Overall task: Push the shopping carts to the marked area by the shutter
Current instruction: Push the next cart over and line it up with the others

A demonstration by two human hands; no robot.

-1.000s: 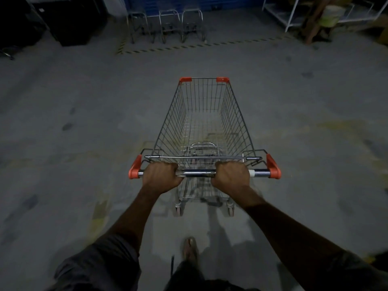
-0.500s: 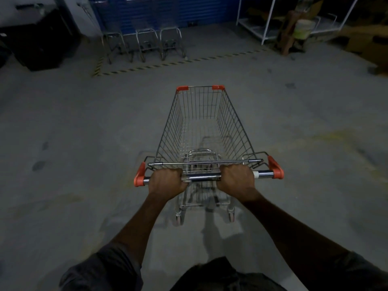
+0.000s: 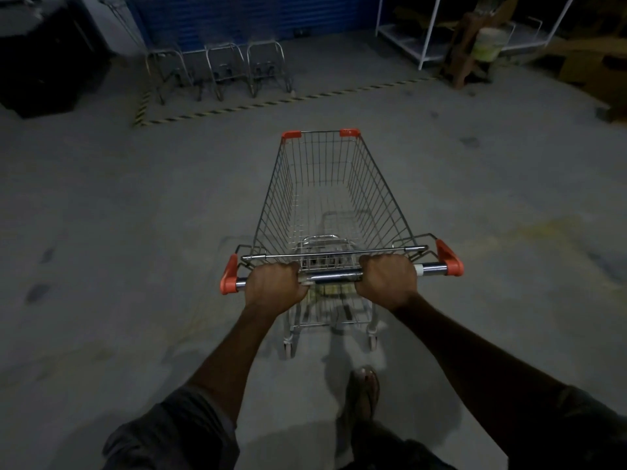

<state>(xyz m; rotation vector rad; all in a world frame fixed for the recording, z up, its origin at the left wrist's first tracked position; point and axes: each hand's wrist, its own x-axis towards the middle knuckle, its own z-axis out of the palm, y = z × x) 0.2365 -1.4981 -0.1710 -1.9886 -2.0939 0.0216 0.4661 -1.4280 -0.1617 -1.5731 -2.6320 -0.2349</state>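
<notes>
Well, I have both fists on the chrome handle bar (image 3: pixel 334 277) of the empty silver wire shopping cart with orange corner caps (image 3: pixel 373 198). My left hand (image 3: pixel 275 283) and right hand (image 3: pixel 386 279) each wrap it, either side of centre, so either wrist can steer. The cart stands on open concrete floor (image 3: pixel 135 215), well short of the yellow-and-black striped floor tape (image 3: pixel 271 102). Its nose points just right of three parked metal carts (image 3: pixel 234 69) by the blue roller shutter (image 3: pixel 254 15), toward the free space, I judge.

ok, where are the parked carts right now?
Head view, upper left: three carts stand in a row inside the striped floor line, by the blue shutter.
</notes>
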